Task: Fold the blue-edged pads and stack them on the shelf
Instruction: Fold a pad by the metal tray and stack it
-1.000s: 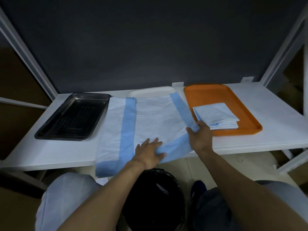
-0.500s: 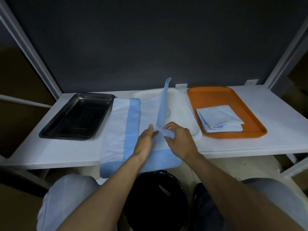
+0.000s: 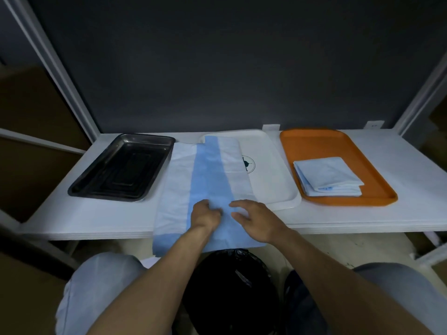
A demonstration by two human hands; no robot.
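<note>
Papery blue-edged pad [image 3: 210,170] lies folded beneath left hand [image 3: 205,215], right hand [image 3: 256,221]

We are counting three trays sitting on one shelf [image 3: 399,189]: one metal tray [image 3: 147,137], one white tray [image 3: 271,170] and one orange tray [image 3: 314,146]. We are seeing one blue-edged pad [image 3: 210,170] lying spread out and one folded pile [image 3: 326,176], its layers too close for us to number. Two hands are touching the pad, the left hand [image 3: 204,215] and the right hand [image 3: 254,217]. One black bin [image 3: 232,286] is standing below.
</note>
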